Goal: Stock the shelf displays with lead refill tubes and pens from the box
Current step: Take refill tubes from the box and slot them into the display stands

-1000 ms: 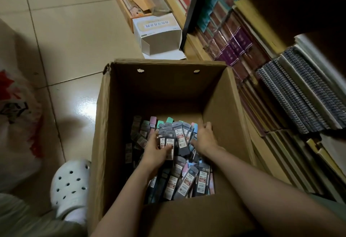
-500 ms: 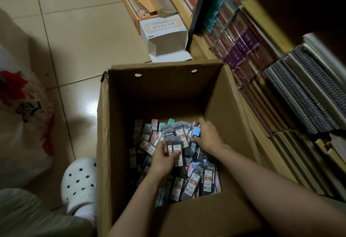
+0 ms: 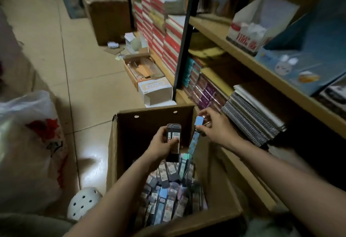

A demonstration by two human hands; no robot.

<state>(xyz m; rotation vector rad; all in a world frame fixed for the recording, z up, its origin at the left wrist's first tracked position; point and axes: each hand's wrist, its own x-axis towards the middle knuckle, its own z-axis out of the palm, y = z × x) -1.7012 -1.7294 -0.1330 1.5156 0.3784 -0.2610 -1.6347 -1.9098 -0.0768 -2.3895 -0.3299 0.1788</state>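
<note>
Both hands are now lifted out of the pile, above the cardboard box [image 3: 112, 154]. Left hand [image 3: 161, 145] is gripping a stack of dark lead refill tubes [image 3: 174, 139] upright. At its 3 o'clock, right hand [image 3: 215, 126] is pinching a blue-capped tube [image 3: 195, 133], tilted. More tubes [image 3: 168, 195] are lying below at 6 o'clock in the box.

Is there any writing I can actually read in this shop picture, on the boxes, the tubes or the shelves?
None reads clearly.
White and red display carton on the wooden shelf: large red characters, too blurred to read.
White box with a tan label on the floor: printed line, too blurred.
Dark lead refill tubes in the left hand: white labels, print too small.
Tubes in the brown cardboard box: labels too small.
</note>
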